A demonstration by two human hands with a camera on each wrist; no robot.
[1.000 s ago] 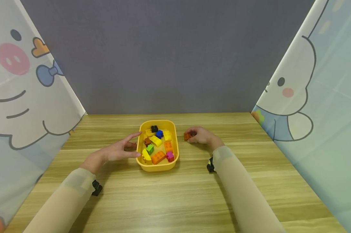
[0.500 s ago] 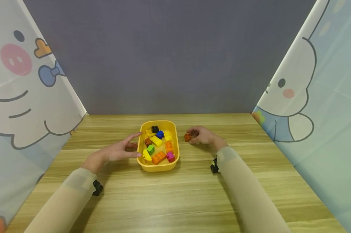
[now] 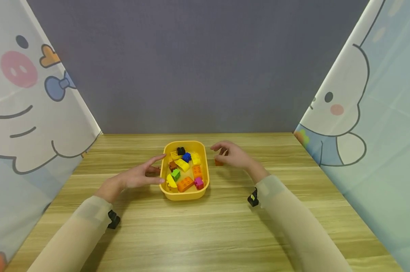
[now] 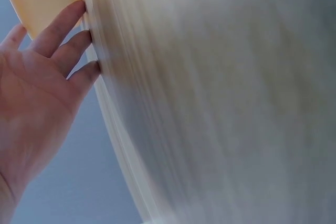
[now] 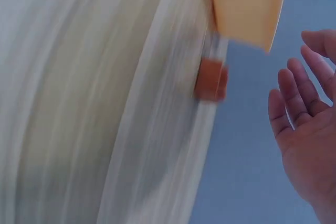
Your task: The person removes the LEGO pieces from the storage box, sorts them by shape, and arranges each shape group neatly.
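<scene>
A yellow plastic bin (image 3: 184, 196) stands on the table with several toy building bricks inside. My left hand (image 3: 136, 176) rests against the bin's left side, thumb and fingers spread along its rim; the left wrist view shows the same hand (image 4: 39, 87) with its fingers extended by the bin wall. To the right of the bin, a brownish-orange building brick (image 3: 218, 163) sits on the table, partly covered by my right hand (image 3: 235, 155) in the head view. In the right wrist view that hand (image 5: 310, 114) is apart from the brick (image 5: 211, 80), fingers loosely bent and holding nothing.
Inside the bin lie an orange brick (image 3: 185, 184), a pink brick (image 3: 198, 183), a green brick (image 3: 175, 174), a blue brick (image 3: 186, 157) and several yellow pieces. A grey panel (image 3: 198, 75) rises behind the wooden table (image 3: 177, 234), with printed cloths (image 3: 378, 113) at both sides.
My right hand has let go of the brownish-orange brick and lifted off it, its fingers spreading over it. The brick stays on the table. My left hand has kept its place at the bin.
</scene>
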